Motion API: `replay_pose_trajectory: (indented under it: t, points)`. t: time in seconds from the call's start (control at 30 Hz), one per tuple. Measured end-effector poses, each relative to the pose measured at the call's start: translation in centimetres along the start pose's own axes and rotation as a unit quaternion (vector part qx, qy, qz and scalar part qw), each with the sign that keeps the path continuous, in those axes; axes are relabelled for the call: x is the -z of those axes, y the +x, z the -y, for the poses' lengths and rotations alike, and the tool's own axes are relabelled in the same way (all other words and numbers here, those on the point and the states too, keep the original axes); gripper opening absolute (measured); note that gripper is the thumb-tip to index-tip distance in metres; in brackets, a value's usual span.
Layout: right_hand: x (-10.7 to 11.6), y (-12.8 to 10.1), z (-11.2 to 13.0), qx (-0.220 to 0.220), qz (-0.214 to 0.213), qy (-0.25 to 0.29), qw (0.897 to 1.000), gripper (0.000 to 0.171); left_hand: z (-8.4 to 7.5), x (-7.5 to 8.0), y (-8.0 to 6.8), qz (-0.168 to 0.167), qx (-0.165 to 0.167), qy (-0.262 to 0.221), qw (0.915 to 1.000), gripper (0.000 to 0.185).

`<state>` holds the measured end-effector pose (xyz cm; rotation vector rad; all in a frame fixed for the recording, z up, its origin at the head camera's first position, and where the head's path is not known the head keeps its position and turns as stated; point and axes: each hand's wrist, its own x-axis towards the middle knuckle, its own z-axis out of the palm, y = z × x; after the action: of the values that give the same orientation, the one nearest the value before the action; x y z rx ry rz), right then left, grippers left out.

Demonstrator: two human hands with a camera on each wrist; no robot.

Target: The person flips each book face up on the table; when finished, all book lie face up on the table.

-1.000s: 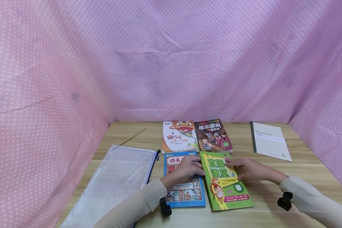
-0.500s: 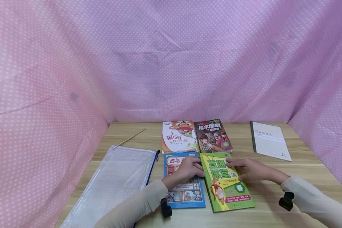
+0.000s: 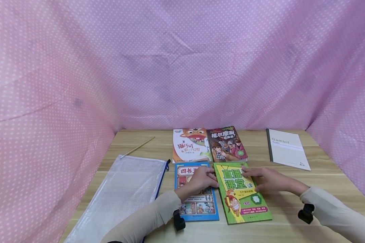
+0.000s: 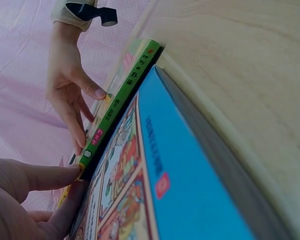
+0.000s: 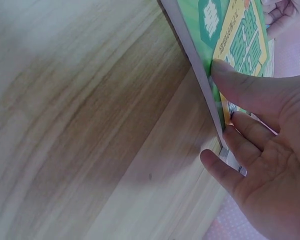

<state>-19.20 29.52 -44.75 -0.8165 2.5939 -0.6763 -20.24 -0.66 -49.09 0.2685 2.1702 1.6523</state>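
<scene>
A green and yellow book (image 3: pixel 243 202) lies face up on the table. My left hand (image 3: pixel 202 180) reaches over a blue comic-style book (image 3: pixel 197 216) and touches the green book's spine (image 4: pixel 120 100) with thumb and fingertips. On the opposite side, my right hand (image 3: pixel 272 180) rests its thumb (image 5: pixel 235 80) on the cover near the page edge, with the other fingers extended along that edge. Behind this pair lie a white book with a cartoon animal (image 3: pixel 190 148) and a dark book with several figures (image 3: pixel 228 146).
At left, a translucent mesh zip pouch (image 3: pixel 124 189) with blue edging lies flat, a thin yellowish stick (image 3: pixel 140 146) at its far corner. A white "Gambit" notebook (image 3: pixel 289 150) is at the right rear. Pink dotted cloth (image 3: pixel 182 74) hangs around the wooden table (image 3: pixel 310 195).
The green book has shifted very slightly to the right at its near end. My right hand has edged rightward with it; my left hand remains nearly still at the spine.
</scene>
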Motion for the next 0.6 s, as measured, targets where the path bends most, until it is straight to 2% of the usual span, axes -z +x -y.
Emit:
replay_pose_trajectory:
  t: [0.37, 0.6]
  points:
    - [-0.15, -0.15, -0.35, -0.005, -0.011, 0.0, 1.0, 0.06, -0.54, -0.14, -0.21, -0.012, -0.014, 0.012, 0.9998, 0.062]
    - [-0.15, -0.31, -0.44, -0.014, -0.007, 0.004, 1.0, 0.061, -0.35, -0.38, -0.07, -0.019, -0.022, 0.018, 0.9994, 0.063]
